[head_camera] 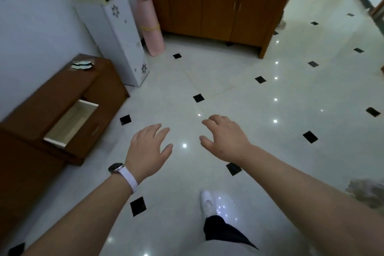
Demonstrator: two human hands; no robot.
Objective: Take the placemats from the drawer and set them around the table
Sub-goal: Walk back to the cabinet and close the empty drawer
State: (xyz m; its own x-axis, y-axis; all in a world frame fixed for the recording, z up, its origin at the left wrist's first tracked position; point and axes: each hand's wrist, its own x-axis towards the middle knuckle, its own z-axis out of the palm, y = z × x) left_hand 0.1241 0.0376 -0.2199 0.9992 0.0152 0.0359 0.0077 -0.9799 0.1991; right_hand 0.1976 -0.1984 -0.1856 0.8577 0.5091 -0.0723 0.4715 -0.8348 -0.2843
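A low brown cabinet (52,97) stands against the wall at the left, with one drawer (71,122) pulled out. The drawer's pale inside looks bare; no placemats show in it. My left hand (148,149), with a watch on its wrist, hovers over the floor to the right of the drawer, fingers spread and holding nothing. My right hand (225,138) hovers beside it, also spread and holding nothing. No table is in view.
A tall white box-shaped stand (118,33) and a rolled pink mat (150,27) lean by the wall. A big wooden wardrobe (216,0) fills the back. Small flat items (82,64) lie on the cabinet top. The glossy tiled floor (249,93) stretches right. My foot (206,203) is below.
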